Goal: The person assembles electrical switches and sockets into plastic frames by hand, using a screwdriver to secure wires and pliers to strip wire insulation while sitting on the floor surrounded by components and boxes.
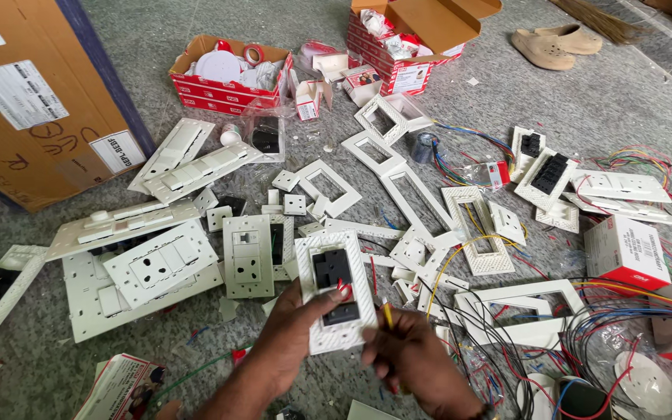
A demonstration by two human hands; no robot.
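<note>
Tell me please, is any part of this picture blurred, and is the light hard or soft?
Head view: the right hand and the thin yellow tool it holds are motion-blurred; the left hand and its white switch plate are sharper. The light is soft and even, with faint shadows on the grey floor and no strong glare. Straight edges bend slightly near the frame borders.

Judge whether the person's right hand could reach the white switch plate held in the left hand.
Probably yes. The right hand, gripping a yellow-handled tool, sits just beside the white switch plate that the left hand holds up; nothing lies between them.
</note>
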